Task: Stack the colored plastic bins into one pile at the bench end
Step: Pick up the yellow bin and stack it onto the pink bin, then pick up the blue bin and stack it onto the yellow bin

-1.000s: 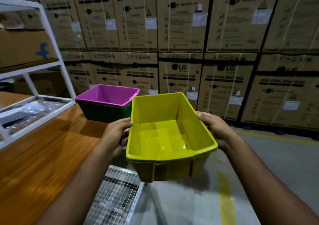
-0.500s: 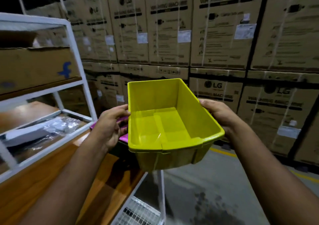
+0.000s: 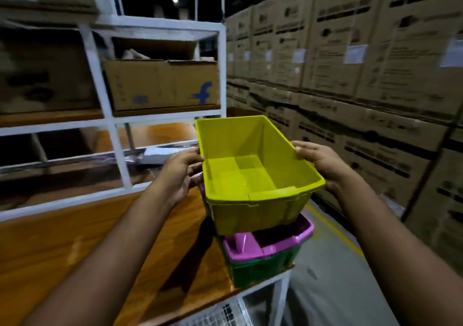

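Two bare hands of mine grasp a yellow bin (image 3: 253, 175) by its long rims, left hand (image 3: 179, 173) and right hand (image 3: 323, 161) on opposite sides, fingers curled over the edges. I hold it just above a purple bin (image 3: 253, 246) nested in a green bin (image 3: 260, 269) at the corner of the wooden bench (image 3: 75, 238). Behind the bench, a white rack (image 3: 110, 115) carries a cardboard box (image 3: 160, 85). Stacked appliance cartons (image 3: 363, 50) wall off the far right.
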A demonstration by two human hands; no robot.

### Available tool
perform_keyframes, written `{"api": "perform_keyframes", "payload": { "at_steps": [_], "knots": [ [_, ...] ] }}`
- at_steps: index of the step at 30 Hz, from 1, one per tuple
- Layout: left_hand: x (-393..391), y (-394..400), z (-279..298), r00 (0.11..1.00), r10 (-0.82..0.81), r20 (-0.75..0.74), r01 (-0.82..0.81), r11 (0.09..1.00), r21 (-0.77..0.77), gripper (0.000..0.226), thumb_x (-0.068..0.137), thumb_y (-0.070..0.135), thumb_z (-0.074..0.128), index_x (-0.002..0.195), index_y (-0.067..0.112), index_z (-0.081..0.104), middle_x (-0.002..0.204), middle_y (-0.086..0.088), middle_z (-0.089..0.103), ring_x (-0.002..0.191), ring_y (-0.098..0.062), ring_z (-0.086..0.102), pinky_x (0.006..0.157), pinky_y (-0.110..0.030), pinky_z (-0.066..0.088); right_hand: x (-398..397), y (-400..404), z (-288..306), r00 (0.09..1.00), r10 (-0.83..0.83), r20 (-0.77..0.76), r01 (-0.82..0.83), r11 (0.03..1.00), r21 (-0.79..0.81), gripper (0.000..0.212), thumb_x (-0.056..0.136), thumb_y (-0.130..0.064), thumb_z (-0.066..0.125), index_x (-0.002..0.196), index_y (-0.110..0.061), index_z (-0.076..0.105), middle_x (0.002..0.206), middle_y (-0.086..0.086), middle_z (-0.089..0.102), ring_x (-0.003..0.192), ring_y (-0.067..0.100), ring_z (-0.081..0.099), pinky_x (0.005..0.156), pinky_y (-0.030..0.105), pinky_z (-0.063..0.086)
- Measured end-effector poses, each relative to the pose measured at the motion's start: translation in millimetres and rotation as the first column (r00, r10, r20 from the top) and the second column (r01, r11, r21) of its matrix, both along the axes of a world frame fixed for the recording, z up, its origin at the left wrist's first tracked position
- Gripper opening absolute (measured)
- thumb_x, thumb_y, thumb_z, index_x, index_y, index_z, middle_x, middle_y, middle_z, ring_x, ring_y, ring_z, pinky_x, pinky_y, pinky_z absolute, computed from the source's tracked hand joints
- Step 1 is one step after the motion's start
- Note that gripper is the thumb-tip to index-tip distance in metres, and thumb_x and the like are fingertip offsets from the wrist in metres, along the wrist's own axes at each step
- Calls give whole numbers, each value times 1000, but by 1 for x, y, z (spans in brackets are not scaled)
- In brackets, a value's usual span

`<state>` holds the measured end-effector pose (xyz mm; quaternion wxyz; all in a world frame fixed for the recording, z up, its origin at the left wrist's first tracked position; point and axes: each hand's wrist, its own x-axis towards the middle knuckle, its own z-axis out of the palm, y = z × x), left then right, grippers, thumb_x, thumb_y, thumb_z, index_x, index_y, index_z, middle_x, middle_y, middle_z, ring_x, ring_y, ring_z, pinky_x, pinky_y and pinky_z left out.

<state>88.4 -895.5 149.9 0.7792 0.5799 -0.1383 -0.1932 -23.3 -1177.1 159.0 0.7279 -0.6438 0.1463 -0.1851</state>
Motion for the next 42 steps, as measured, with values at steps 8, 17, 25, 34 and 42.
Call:
{"api": "perform_keyframes", "payload": {
  "at_steps": [8, 17, 25, 34, 42],
  "knots": [
    [1, -21, -12, 992, 126, -15, -125, 992, 35, 27, 88, 4, 45, 100, 13, 68, 80, 2, 72, 75, -14, 61, 58, -25, 54, 35, -42, -18, 985, 170, -26, -170, 985, 15, 35, 92, 3, 54, 127, 3, 59, 107, 20, 68, 86, 24, 67, 70, 31, 61],
    [-4, -40, -43, 980, 195, -44, -191, 978, 79, 31, 88, 0, 43, 105, 9, 67, 87, -4, 72, 68, -13, 66, 57, -26, 56, 41, -64, -52, 970, 233, -70, -230, 972, 53, 33, 92, 3, 54, 124, 0, 60, 110, 20, 68, 89, 25, 67, 73, 33, 60],
    [-12, -43, -93, 956, 279, -95, -252, 941, 227, 39, 83, -4, 43, 116, 2, 63, 101, -15, 64, 69, -19, 59, 59, -27, 49, 42, -66, -103, 948, 291, -128, -283, 956, 78, 35, 92, 8, 52, 127, 4, 57, 98, 14, 70, 72, 15, 72, 62, 26, 60],
    [-22, -47, -122, 936, 345, -71, -305, 895, 326, 31, 86, -11, 47, 105, 3, 66, 59, 2, 70, 43, -5, 59, 44, -18, 50, 36, -71, -136, 941, 290, -173, -295, 956, -2, 41, 90, 9, 56, 130, 3, 55, 121, 27, 64, 99, 32, 65, 79, 35, 59],
    [-36, -31, -129, 925, 367, -96, -318, 887, 334, 31, 89, 1, 56, 118, 14, 60, 77, -1, 67, 61, -10, 57, 59, -28, 50, 31, -67, -133, 947, 191, -257, -263, 921, -286, 33, 93, -3, 59, 126, -4, 61, 107, 13, 69, 82, 16, 65, 62, 25, 57]
  ]
}}
